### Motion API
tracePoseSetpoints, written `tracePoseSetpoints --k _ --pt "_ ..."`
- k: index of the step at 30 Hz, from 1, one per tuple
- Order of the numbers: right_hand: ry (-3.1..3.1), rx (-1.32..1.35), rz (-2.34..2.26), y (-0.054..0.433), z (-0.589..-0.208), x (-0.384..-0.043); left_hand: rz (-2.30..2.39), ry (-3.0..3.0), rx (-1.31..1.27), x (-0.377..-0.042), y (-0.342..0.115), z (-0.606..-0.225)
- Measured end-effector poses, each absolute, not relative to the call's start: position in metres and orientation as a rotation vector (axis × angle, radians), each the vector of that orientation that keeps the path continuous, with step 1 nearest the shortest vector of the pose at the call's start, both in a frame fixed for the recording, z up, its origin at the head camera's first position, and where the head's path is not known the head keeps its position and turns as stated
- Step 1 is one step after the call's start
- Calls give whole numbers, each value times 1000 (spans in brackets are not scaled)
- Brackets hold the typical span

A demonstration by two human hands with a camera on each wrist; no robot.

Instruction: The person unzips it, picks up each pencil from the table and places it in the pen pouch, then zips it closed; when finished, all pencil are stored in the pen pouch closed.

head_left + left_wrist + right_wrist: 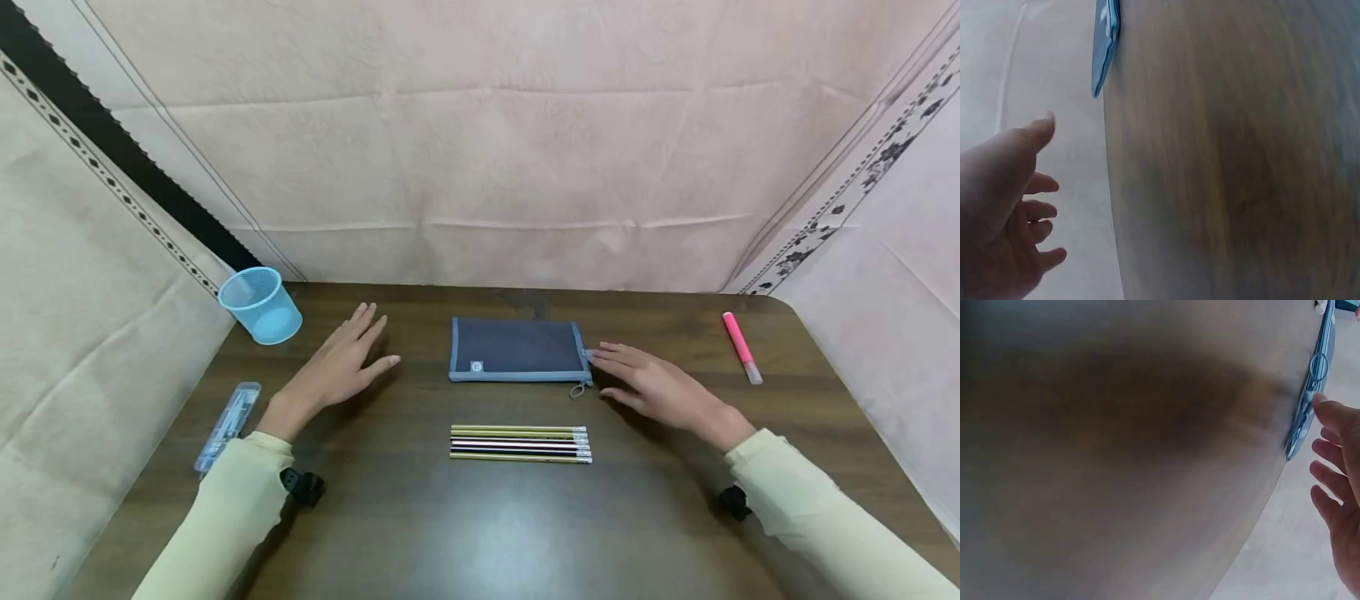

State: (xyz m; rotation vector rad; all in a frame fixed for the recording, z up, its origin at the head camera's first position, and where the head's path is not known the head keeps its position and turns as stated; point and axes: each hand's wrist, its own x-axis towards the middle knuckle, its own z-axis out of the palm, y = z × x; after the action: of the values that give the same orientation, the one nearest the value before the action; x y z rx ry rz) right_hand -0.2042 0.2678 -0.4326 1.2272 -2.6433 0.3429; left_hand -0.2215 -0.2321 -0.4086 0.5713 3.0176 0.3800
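A dark blue zip pouch (517, 348) with light blue edging lies flat on the table, its ring pull (577, 391) at the front right corner. My right hand (652, 385) hovers at the pouch's right end with fingers extended; whether the fingertips touch it I cannot tell. Over the table to the pouch's left is my left hand (333, 367), fingers spread and holding nothing. In the left wrist view its thumb and fingers (1040, 131) stand apart from the pouch (1105, 47). Several striped pencils (521, 444) lie side by side in front of the pouch.
A light blue mesh cup (261, 306) stands at the back left. Nearer, beside the left forearm, lies a clear blue case (228, 426), partly behind the sleeve. A pink marker (741, 346) lies at the right. Pale cloth (480, 167) hangs along the table's back edge.
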Motion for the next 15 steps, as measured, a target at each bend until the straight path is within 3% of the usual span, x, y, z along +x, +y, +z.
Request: tracePoseSetpoints --k 7,15 --pt "-2711 1325 209 253 -421 -219 352 3051 809 -225 -193 -392" --pt "-2858 1265 195 238 -418 -224 384 2926 1262 -219 -123 -389"
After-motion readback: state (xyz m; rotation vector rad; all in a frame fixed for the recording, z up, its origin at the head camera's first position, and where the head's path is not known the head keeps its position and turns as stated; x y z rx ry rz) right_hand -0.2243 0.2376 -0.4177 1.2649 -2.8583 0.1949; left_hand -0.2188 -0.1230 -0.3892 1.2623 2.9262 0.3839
